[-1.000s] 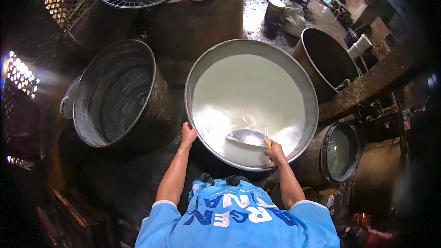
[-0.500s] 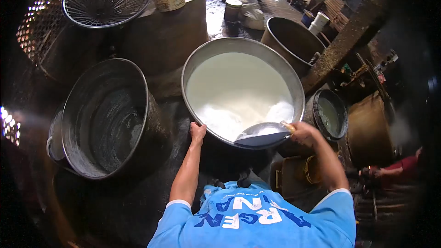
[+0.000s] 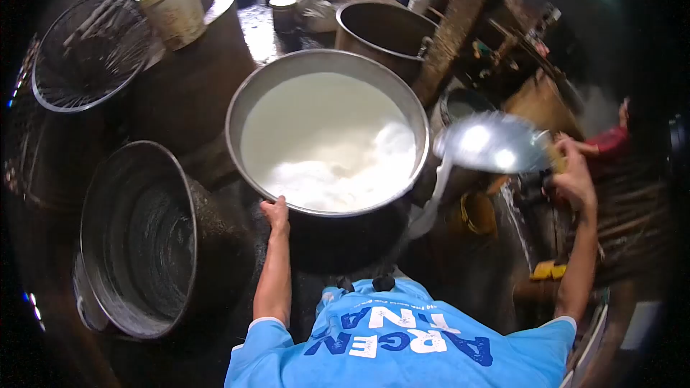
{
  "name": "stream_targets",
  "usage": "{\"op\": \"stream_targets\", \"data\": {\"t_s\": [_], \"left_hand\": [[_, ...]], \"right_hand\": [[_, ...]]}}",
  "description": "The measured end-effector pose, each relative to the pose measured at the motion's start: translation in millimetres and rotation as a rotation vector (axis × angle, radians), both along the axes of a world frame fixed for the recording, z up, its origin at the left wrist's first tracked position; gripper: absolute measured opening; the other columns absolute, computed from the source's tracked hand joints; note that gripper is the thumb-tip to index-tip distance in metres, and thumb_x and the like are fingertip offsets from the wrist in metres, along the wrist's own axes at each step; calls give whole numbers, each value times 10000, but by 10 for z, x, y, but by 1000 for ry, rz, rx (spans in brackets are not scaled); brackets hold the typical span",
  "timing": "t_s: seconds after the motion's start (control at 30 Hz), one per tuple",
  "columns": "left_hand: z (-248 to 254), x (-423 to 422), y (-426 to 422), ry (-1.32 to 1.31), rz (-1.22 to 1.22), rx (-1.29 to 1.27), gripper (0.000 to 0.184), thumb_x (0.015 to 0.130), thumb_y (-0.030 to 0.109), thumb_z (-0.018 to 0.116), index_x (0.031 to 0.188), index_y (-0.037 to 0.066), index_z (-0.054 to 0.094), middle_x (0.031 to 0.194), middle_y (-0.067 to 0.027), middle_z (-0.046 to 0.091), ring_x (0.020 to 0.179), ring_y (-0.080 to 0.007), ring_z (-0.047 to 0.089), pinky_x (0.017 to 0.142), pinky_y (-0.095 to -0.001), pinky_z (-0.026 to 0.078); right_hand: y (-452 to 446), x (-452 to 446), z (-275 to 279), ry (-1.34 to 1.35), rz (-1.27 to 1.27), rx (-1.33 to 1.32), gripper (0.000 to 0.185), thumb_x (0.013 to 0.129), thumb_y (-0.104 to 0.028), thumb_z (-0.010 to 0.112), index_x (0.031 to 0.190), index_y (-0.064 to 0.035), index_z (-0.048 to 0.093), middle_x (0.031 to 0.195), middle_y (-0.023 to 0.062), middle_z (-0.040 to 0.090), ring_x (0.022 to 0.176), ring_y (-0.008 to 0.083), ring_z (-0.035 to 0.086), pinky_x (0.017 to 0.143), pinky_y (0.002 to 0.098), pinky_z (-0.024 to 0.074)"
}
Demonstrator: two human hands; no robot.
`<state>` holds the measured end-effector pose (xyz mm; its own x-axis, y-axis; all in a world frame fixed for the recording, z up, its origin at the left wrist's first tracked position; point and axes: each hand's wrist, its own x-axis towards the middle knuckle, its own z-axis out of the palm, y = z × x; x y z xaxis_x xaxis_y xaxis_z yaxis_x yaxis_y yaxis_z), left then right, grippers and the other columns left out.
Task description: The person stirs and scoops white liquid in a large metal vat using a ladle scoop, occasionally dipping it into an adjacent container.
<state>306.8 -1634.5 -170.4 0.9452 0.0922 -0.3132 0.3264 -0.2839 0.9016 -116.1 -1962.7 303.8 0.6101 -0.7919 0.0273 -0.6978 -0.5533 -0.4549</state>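
Observation:
A wide metal basin [image 3: 238,158] holds whitish liquid [image 3: 316,122], with foam and glare on its near side. My left hand [image 3: 275,214] is closed on the basin's near-left rim. To the right of the basin, my right hand [image 3: 573,176] grips the handle of a shallow round metal scoop [image 3: 496,145], which is tilted and motion-blurred. A whitish stream of liquid [image 3: 436,197] falls from the scoop's left edge, outside the basin, down toward the dark floor.
A deep metal pot [image 3: 188,201] stands at left. Behind are a wire basket [image 3: 54,93], a stained bucket [image 3: 176,11] and another large pot [image 3: 392,54]. A slanted post [image 3: 467,21] rises behind the basin. At right another person's red sleeve [image 3: 611,142] shows.
The scoop has moved from the basin's near edge out to the right, and liquid now pours off it. My left hand stays on the rim. The view has turned right.

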Motion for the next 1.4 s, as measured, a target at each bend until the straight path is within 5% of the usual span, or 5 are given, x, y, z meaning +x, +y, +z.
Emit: {"op": "stream_targets", "data": {"t_s": [0.27,0.63,0.87,1.2,1.4], "left_hand": [[-119,12,-22,-43,2,44,433,706,184,658,990,-105,506,923,-175,586,835,-247,555,788,-364,449],[-100,-44,-15,-127,-13,157,380,745,160,638,996,-94,511,926,-182,601,840,-266,577,807,-366,452],[-274,20,55,-135,7,104,300,787,147,613,972,-84,561,904,-106,616,785,-183,572,730,-319,468],[85,-1194,-1085,-18,511,68,491,889,137,472,1317,-91,395,1274,-203,498,1106,-257,515,971,-357,383],[-35,-1961,-1702,84,368,129,495,922,154,461,1346,-71,342,1313,-173,474,1135,-268,499,968,-377,397]], "right_hand": [[-677,-1926,-1122,-892,-649,-19,424,810,-151,698,1112,17,451,745,70,598,587,138,550,518,270,428],[831,-1764,-4415,-763,-1391,538,166,799,-96,662,856,-18,527,582,71,528,392,174,516,344,333,428],[-1772,-1523,-3863,-518,-979,206,172,770,-115,648,762,-46,490,559,39,516,367,136,485,328,290,381],[-5528,247,-3412,330,-477,-93,360,890,-186,477,1177,31,480,1154,325,533,1069,481,507,919,533,404],[-6247,306,-5157,491,-503,265,278,815,-152,568,1030,21,593,1072,284,575,1049,417,551,890,482,443]]}}
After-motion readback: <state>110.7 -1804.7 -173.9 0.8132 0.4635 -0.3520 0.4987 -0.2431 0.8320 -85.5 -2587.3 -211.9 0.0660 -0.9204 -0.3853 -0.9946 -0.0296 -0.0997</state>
